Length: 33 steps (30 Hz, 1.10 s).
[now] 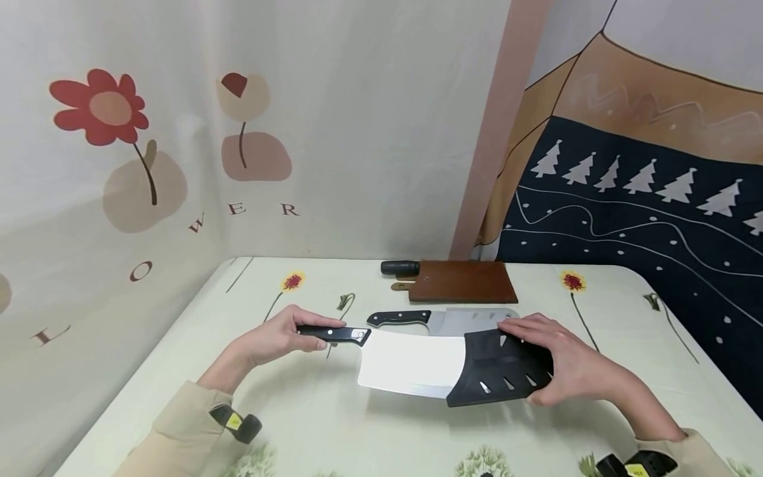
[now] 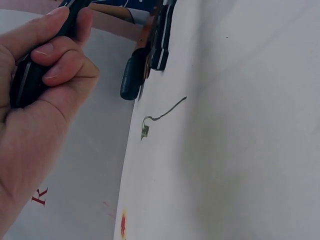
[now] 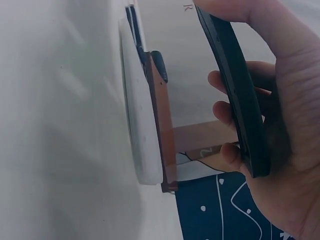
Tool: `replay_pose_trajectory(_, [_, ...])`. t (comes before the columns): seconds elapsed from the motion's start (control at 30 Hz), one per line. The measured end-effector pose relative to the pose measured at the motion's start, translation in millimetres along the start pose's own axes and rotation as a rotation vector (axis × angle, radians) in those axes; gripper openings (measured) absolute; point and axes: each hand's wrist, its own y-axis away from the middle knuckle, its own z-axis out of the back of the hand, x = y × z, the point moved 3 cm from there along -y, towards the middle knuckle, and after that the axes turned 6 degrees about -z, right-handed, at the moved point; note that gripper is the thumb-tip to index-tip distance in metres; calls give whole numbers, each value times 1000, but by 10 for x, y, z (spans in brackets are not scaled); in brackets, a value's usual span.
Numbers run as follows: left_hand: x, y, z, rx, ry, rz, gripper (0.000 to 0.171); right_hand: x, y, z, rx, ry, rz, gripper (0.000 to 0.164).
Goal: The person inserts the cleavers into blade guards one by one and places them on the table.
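Note:
A cleaver (image 1: 411,364) is held above the table, its broad shiny blade pointing right. My left hand (image 1: 271,344) grips its black riveted handle (image 2: 29,82), fingers curled round it in the left wrist view. Over the far end of the blade sits a black blade cover (image 1: 497,374) with several small slots; the part of the blade near the handle is bare. My right hand (image 1: 575,364) holds this cover by its right end, thumb on one edge and fingers on the other. The right wrist view shows the cover (image 3: 237,95) edge-on in the hand.
Just behind the cleaver lies another knife with a black handle (image 1: 399,318) and a pale translucent cover (image 1: 479,318) on its blade. Farther back is a brown board-like piece (image 1: 465,281) beside a black handle (image 1: 400,268). A flower-printed cloth (image 1: 322,424) covers the table; curtains (image 1: 357,132) hang behind.

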Motion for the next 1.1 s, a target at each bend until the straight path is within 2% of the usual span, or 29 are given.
replay_pose_trajectory(0.13, [17,9,-20,-7,8,-19,41,-10,-7,-6,0,6,5,106])
replay_pose_trajectory(0.27, [39,22,-53,-16,16,-35,41,-7,-25,-19,20,-13,-27,105])
replay_pose_trajectory(0.47, [61,-9,-164,-44,16,-19,43,32,-122,-64,30,-26,-75,100])
replay_pose_trajectory(0.77, [108,-70,-240,-102,29,-4,43,15,-162,-40,0,10,-88,101])
replay_pose_trajectory(1.1, [126,-129,-334,-150,30,10,44,-35,-207,-51,23,10,-100,101])
